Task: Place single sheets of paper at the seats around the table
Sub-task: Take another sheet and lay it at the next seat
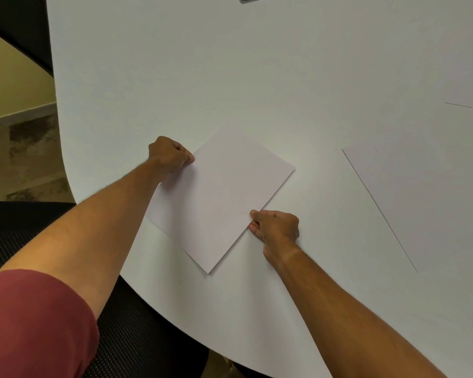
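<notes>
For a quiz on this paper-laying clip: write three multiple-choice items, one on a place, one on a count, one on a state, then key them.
1. Where does the sheet held by both hands lie?
A. On the white table, near its edge
B. On the chair seat
C. On the floor

2. How many sheets show on the table?
A. One
B. Three
C. Six

3. What is the left hand doing?
A. Hanging idle
B. Pressing flat on bare table
C. Pinching the sheet's edge

Key: 1 A, the sheet rests on the tabletop by the near curve. 2 B, the held sheet, a second sheet to its right, and a third sheet cut off by the frame's right edge. 3 C, its fingers close on the sheet's left edge, as the right hand does opposite.
</notes>
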The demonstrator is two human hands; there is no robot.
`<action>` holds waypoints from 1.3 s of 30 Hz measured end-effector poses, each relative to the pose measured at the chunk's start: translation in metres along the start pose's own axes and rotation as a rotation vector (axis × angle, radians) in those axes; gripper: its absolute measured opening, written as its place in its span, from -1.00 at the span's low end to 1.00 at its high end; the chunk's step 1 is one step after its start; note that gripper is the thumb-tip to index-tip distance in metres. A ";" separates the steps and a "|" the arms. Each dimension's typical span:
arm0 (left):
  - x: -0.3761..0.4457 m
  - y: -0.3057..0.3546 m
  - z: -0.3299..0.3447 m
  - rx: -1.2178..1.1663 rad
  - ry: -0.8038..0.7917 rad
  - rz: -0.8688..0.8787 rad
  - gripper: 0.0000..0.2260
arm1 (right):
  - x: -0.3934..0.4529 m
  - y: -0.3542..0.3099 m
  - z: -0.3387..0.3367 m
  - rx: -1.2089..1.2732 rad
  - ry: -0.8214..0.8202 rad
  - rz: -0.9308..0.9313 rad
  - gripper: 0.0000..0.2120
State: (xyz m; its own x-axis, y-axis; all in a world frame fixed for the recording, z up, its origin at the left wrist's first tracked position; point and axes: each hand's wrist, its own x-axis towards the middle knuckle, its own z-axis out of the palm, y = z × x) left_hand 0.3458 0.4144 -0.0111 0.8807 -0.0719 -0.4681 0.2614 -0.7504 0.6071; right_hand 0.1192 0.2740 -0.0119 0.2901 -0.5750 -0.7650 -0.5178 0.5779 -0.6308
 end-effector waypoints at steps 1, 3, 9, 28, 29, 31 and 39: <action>0.000 0.000 0.000 -0.004 0.001 0.001 -0.83 | 0.000 0.000 0.000 -0.004 0.004 0.001 -0.87; -0.001 0.000 0.000 -0.016 0.008 0.004 -0.85 | 0.001 0.000 0.001 -0.009 0.010 0.005 -0.88; 0.000 0.000 0.001 -0.020 0.036 -0.001 -0.94 | 0.002 0.001 0.002 -0.018 0.019 0.005 -0.88; -0.033 0.006 -0.008 0.196 0.060 0.281 -0.68 | -0.003 -0.002 -0.010 -0.393 0.143 -0.287 -0.80; -0.040 0.007 -0.007 0.286 0.052 0.346 -0.63 | -0.006 -0.005 -0.011 -0.438 0.155 -0.328 -0.79; -0.055 0.008 -0.006 0.409 0.031 0.424 -0.51 | -0.013 -0.009 -0.012 -0.503 0.153 -0.412 -0.75; -0.112 0.007 0.004 0.609 0.070 0.575 -0.26 | -0.029 -0.020 -0.018 -0.713 0.052 -0.776 -0.48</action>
State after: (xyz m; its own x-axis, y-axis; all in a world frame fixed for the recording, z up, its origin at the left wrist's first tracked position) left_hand 0.2474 0.4147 0.0429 0.8394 -0.5256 -0.1387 -0.4768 -0.8344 0.2766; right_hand 0.1065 0.2692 0.0252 0.7187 -0.6750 -0.1670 -0.5629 -0.4238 -0.7097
